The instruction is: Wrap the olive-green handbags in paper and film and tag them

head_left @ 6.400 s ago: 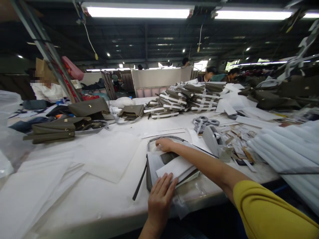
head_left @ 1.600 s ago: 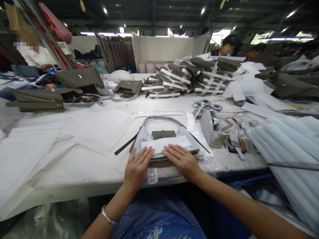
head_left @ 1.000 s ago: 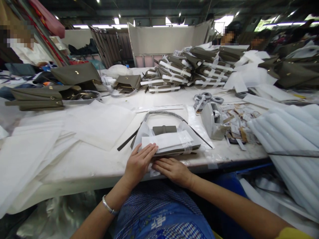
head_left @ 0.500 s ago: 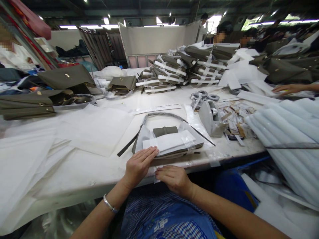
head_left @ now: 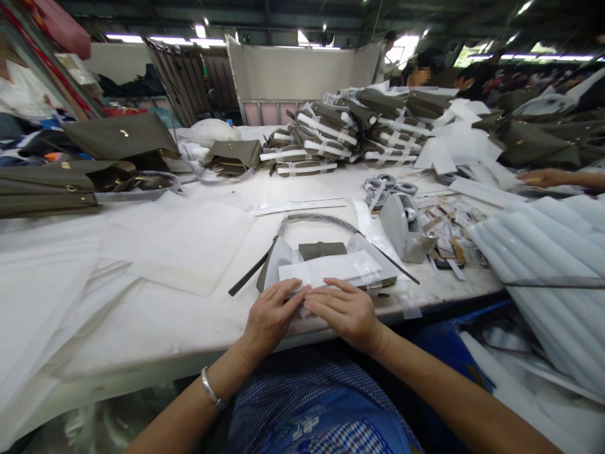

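My left hand and right hand both unclenched, fingers just resting along the near edge of a flat olive-brown handbag, bag's lying on the white surface, grey plastic tape dispenser right of it, thin white sheets left of it.

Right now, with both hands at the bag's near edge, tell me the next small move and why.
Probably press down along the near edge of the white padding with the left hand and right hand: both sit there, side by side. Clear tape crosses the padding's right end; I see none at its left. What lies beneath the hands is hidden.
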Demonstrator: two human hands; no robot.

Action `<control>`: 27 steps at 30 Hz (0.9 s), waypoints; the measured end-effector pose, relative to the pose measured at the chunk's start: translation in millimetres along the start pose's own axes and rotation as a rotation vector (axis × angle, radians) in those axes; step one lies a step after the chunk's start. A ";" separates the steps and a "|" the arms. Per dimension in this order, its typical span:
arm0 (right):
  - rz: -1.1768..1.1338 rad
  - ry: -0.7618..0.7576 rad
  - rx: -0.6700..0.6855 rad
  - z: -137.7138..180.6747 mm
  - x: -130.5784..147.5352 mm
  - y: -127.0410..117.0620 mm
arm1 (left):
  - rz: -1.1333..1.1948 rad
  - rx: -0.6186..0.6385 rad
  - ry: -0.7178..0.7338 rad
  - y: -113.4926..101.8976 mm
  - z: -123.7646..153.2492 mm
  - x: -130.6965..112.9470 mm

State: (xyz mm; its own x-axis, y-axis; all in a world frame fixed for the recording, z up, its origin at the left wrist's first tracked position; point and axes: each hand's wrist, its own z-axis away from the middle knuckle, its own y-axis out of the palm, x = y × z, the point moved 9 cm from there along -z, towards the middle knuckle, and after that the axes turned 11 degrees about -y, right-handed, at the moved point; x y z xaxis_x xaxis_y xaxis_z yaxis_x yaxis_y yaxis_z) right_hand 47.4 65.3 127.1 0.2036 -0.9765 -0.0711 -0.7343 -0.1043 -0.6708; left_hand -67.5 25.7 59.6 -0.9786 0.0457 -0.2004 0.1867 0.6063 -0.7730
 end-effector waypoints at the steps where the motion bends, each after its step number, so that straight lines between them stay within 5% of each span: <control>1: 0.011 0.042 -0.032 -8.5 -8.1 -8.1 | -0.001 0.002 -0.005 0.2 0.3 0.1; 4: 0.024 0.169 -0.094 -35.1 -32.0 -30.7 | 0.047 0.017 0.011 -0.1 0.4 -2.4; 7: -0.104 0.107 0.003 -47.3 -33.6 -29.1 | 0.093 0.012 -0.001 -2.1 -0.6 -2.0; 15: -0.011 -0.150 0.399 50.0 20.0 33.0 | 0.148 -0.001 -0.021 -3.0 0.4 1.5; 21: 0.047 -0.171 0.179 58.6 34.4 46.6 | 0.138 0.001 -0.014 -4.7 0.2 0.2; 27: -0.084 -0.054 0.119 47.3 25.5 44.4 | 0.121 -0.040 0.008 -5.8 0.9 -0.3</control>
State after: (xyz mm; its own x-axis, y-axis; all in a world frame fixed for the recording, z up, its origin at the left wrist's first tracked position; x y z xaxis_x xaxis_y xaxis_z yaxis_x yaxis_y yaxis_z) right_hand 50.6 44.7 60.6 0.2978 -0.9534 -0.0482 -0.6317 -0.1590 -0.7588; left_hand -68.3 21.5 63.5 -0.9499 0.1265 -0.2858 0.2998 0.6274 -0.7186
